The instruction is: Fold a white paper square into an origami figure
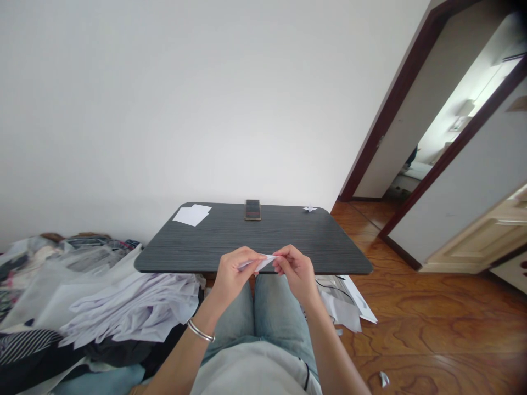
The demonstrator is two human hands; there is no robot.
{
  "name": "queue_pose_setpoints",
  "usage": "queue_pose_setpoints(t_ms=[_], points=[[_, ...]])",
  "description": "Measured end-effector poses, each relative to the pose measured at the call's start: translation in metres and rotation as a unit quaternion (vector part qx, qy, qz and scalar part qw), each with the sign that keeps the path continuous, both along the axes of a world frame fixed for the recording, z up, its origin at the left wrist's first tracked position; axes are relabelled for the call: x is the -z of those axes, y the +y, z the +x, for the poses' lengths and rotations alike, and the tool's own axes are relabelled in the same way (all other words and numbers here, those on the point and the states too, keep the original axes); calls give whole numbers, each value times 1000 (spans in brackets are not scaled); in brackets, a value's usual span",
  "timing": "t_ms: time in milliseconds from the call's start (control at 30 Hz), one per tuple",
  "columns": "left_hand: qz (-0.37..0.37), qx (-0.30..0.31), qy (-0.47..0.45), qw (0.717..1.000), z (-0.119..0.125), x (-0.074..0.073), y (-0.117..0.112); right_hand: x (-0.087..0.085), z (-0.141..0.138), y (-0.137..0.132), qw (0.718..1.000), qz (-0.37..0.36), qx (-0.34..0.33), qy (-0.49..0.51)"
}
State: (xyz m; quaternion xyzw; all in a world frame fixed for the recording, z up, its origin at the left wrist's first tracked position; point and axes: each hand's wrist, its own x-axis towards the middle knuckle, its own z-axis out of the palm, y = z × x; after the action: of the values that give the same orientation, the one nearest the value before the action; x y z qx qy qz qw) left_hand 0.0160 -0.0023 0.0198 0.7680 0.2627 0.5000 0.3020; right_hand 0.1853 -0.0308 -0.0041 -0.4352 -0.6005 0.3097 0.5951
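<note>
A small piece of folded white paper [265, 263] is held between both hands at the near edge of the dark table [255, 236]. My left hand [239, 269] pinches its left part, with thumb and fingers closed on it. On the opposite end, the fingertips of my right hand [294, 269] are closed on the paper's tip. The fingers cover part of the folds, so the exact shape is hard to make out. A silver bangle [201, 331] circles my left wrist.
White paper sheets [192, 214] lie at the table's far left. A phone on a stand [252, 209] is at the back middle, a folded paper piece [309, 208] at the back right. Clothes [135, 307] are piled left of the table; a white scrap [384, 379] lies on the wooden floor.
</note>
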Motion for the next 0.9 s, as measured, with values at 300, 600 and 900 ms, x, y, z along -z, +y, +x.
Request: queue_pose_setpoints(t_ms=[300,600,900], points=[[-91,30,-29,995,0,-1,0,3,2,1,987,126,58,-76],[-220,84,-70,969,0,-9,-2,-5,4,0,968,223,54,-102],[-230,81,-77,967,2,-9,-2,-9,4,-3,972,194,52,-120]])
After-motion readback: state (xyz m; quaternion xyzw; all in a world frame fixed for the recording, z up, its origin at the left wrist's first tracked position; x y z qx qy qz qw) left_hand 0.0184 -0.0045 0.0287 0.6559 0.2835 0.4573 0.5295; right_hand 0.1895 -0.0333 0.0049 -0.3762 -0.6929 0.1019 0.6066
